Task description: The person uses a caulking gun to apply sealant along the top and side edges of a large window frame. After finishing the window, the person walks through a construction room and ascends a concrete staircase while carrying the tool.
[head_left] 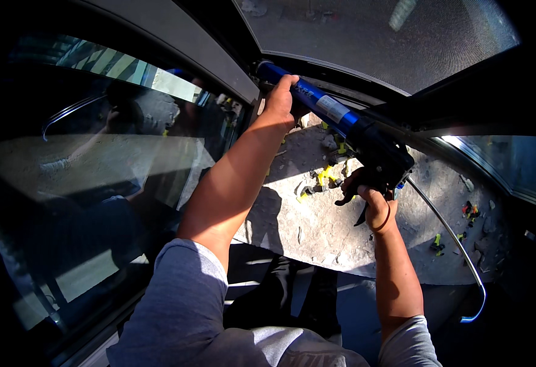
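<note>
Both hands on caulking gun, car window, littered concrete floor

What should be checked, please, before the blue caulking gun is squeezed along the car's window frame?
1. Left hand steadies the blue caulking gun's tube: ok.
2. Right hand grips the black trigger handle: ok.
3. Nozzle tip seated at the grey window frame: cannot tell, it is hidden behind the hand.
4. Push rod free of obstruction: ok.
5. Concrete ground tidy underfoot: not ok, small yellow clips lie scattered.
</note>
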`<action>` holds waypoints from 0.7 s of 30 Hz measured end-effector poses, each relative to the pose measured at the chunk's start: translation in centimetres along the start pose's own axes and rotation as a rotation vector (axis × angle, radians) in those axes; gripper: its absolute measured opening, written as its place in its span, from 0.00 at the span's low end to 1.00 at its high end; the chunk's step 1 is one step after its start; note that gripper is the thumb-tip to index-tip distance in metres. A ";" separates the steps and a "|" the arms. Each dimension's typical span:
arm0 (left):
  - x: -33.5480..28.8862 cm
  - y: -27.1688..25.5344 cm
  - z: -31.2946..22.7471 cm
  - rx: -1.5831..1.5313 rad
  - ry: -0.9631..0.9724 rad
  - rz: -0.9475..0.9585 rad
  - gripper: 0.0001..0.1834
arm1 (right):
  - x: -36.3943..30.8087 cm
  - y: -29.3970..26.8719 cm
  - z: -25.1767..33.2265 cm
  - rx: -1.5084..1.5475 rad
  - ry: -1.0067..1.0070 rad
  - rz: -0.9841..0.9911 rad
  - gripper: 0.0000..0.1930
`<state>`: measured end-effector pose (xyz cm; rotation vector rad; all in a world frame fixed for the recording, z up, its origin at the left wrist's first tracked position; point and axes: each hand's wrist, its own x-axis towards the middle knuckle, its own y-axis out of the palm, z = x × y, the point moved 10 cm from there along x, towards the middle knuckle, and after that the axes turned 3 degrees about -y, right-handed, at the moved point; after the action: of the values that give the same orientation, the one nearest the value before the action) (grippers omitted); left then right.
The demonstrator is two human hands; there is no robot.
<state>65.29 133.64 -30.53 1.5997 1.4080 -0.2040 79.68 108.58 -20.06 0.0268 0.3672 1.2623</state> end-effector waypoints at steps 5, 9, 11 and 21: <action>-0.1 -0.1 0.3 0.037 -0.010 0.006 0.26 | -0.4 0.1 -0.3 0.046 -0.002 0.009 0.19; -0.4 -0.2 0.1 0.057 0.014 -0.032 0.26 | -0.3 0.1 -0.6 0.065 -0.013 0.029 0.20; -0.1 -0.3 0.0 0.060 0.022 -0.033 0.25 | -0.2 0.0 -0.6 0.086 -0.001 -0.001 0.20; -0.4 1.1 -0.2 0.014 0.017 -0.015 0.19 | 0.8 -0.2 0.9 0.135 0.163 -0.015 0.22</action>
<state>66.02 133.62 -29.60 1.6061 1.4350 -0.2092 80.33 109.40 -19.45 0.0358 0.5921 1.2265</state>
